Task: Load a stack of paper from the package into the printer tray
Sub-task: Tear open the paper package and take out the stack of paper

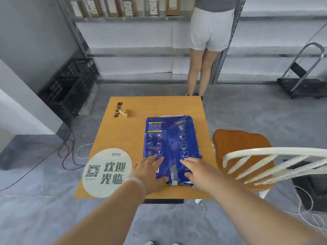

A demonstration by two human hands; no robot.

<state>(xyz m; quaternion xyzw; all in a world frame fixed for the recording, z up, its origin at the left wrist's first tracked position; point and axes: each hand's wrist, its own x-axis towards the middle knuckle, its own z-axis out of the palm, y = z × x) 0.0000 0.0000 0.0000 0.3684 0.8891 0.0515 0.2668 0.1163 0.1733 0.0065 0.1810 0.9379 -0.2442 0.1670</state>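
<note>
A blue wrapped package of paper [172,138] lies flat on a small wooden table [141,110], its long side running away from me. My left hand [150,171] rests on the near left part of the package with fingers spread. My right hand [196,171] lies on the near right part, fingers apart, thumb near the wrapper's centre seam. Neither hand grips the wrapper. White paper edges show at the package's far end. No printer or tray is in view.
A round sign [108,172] with a QR code lies on the table's near left. A small yellow clip [123,113] sits far left. A wooden chair [247,156] stands right of the table. A person [207,41] stands at shelves behind; black crates [70,89] left, a trolley [304,78] right.
</note>
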